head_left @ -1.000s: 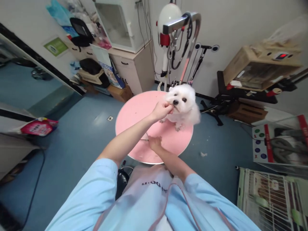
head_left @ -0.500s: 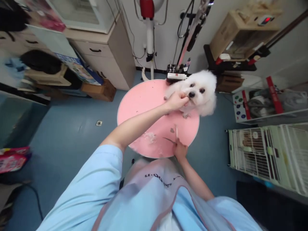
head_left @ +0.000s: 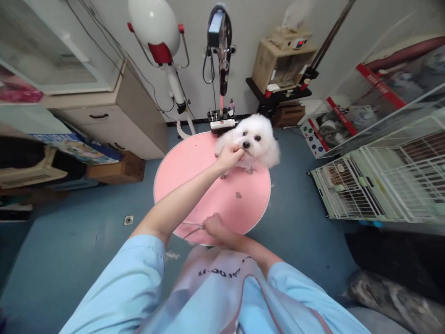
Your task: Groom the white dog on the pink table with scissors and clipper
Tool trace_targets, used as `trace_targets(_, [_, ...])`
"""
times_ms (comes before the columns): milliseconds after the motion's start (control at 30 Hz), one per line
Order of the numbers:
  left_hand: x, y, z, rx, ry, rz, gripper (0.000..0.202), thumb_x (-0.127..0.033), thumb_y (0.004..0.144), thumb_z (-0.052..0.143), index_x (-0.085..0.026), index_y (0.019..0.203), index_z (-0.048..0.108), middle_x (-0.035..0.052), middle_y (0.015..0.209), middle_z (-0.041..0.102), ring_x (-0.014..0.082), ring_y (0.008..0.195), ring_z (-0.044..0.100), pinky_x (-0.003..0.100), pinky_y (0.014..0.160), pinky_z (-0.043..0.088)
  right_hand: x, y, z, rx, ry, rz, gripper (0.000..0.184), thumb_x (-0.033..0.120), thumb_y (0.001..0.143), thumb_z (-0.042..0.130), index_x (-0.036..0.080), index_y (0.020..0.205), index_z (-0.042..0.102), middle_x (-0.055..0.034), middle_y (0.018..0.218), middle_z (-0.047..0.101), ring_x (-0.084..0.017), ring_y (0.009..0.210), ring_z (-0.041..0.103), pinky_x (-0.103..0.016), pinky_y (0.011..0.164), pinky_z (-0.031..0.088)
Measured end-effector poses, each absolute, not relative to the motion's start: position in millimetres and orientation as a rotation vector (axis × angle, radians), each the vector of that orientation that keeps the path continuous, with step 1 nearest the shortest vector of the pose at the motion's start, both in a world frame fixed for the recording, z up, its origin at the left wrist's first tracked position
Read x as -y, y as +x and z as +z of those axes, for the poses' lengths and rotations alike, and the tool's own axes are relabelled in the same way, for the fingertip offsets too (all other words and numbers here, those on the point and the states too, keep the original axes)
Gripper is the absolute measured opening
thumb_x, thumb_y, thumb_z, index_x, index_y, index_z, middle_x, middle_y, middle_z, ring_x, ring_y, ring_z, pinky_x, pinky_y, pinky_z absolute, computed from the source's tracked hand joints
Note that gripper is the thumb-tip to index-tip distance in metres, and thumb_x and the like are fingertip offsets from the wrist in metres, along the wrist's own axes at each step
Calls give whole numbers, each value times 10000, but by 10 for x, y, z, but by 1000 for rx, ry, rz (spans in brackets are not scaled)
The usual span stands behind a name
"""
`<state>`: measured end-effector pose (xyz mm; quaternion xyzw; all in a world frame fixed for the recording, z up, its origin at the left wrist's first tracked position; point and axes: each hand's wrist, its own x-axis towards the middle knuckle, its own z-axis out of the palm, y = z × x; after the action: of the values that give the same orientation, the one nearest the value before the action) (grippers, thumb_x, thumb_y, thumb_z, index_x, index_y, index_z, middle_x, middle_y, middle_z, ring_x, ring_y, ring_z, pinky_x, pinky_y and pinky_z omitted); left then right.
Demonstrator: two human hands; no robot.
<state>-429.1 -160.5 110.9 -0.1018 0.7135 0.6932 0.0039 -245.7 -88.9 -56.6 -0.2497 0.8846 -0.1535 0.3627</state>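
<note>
A fluffy white dog (head_left: 259,139) is on the round pink grooming table (head_left: 184,157), at its far right edge, facing me. My left hand (head_left: 230,157) is closed on the dog's muzzle, fingers at the side of the mouth just below the nose. Low over the near edge of the table is my right hand (head_left: 214,226), slightly blurred, holding scissors (head_left: 194,228) whose blades point left and are spread apart. A loose clump of white fur (head_left: 172,255) shows beyond the near left rim, beside my apron (head_left: 222,269).
Behind the dog, a tool holder (head_left: 216,116) carries a white clipper-like device (head_left: 222,124). A stand dryer (head_left: 162,51) rises at the back. Cabinets (head_left: 104,120) line the left; a wire cage (head_left: 375,181) stands right. A wooden box (head_left: 283,65) sits on a black shelf.
My right hand has swept left along the near edge with the scissors. The fur that lay on the table is now off its near left rim. My view has turned rightward; the muzzle hold is unchanged.
</note>
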Motion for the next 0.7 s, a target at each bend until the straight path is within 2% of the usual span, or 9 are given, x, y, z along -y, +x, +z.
trace_targets(33, [1587, -4269, 1071, -2203, -324, 2219, 298, -67, 762, 531, -122, 469, 529, 13, 464, 511, 72, 463, 413, 226, 493, 313, 645, -2630, -572, -2326, -556, -390, 84, 180, 817, 614, 132, 831, 681, -98, 899, 704, -205, 899, 633, -330, 862, 441])
trace_targets(100, [1520, -4214, 951, -2149, -325, 2289, 276, -104, 743, 551, -130, 468, 535, 11, 464, 513, 78, 471, 431, 222, 494, 321, 8, -2935, -558, -2466, -297, -370, 238, 178, 892, 461, 125, 975, 678, -153, 975, 699, -237, 929, 640, -352, 837, 431])
trace_targets(133, [1471, -4183, 871, -2138, -319, 2305, 276, -135, 743, 555, -135, 468, 534, 11, 465, 512, 80, 466, 430, 222, 488, 320, -340, -3042, -534, -2539, -89, -374, 307, 182, 913, 393, 132, 1055, 660, -162, 977, 697, -237, 909, 651, -334, 791, 436])
trace_targets(200, [1346, -4120, 684, -2078, -377, 2370, 263, -217, 726, 588, -145, 478, 543, 10, 469, 514, 82, 444, 412, 224, 457, 301, -955, -3145, -459, -2631, 249, -392, 407, 205, 926, 299, 71, 1141, 618, -210, 933, 685, -262, 846, 664, -321, 688, 433])
trace_targets(300, [1118, -4039, 414, -2022, -565, 2464, 219, -267, 689, 598, -149, 507, 564, -1, 475, 515, 71, 412, 363, 217, 423, 255, -1378, -3196, -321, -2728, 423, -507, 444, 277, 928, 280, 106, 1194, 592, -144, 923, 688, -224, 829, 652, -273, 678, 435])
trace_targets(400, [895, -3978, 267, -2023, -662, 2504, 211, -294, 671, 605, -147, 525, 571, -8, 488, 511, 66, 421, 363, 211, 426, 246, -1195, -3442, -178, -2884, 325, -895, 478, 351, 918, 311, 124, 1243, 577, -69, 846, 677, -175, 769, 611, -232, 693, 436])
trace_targets(500, [715, -3926, 234, -2044, -713, 2513, 226, -330, 661, 613, -147, 537, 566, -12, 489, 501, 68, 428, 361, 211, 437, 249, -888, -3853, -60, -2901, 110, -1324, 477, 374, 876, 389, 107, 1189, 631, -44, 752, 656, -156, 693, 569, -220, 667, 426])
trace_targets(600, [576, -3877, 211, -2092, -816, 2492, 235, -364, 655, 603, -151, 563, 572, -2, 515, 521, 81, 446, 384, 219, 452, 272, -955, -4135, -28, -2773, 169, -1324, 400, 324, 804, 457, 125, 1055, 697, -39, 712, 653, -153, 663, 561, -217, 635, 418])
trace_targets(700, [462, -3845, 122, -2115, -906, 2480, 249, -396, 653, 595, -157, 588, 567, -2, 533, 522, 87, 457, 396, 224, 457, 273, -1371, -4244, -87, -2703, 268, -1292, 359, 283, 741, 455, 80, 881, 716, -70, 640, 636, -177, 601, 559, -241, 562, 405])
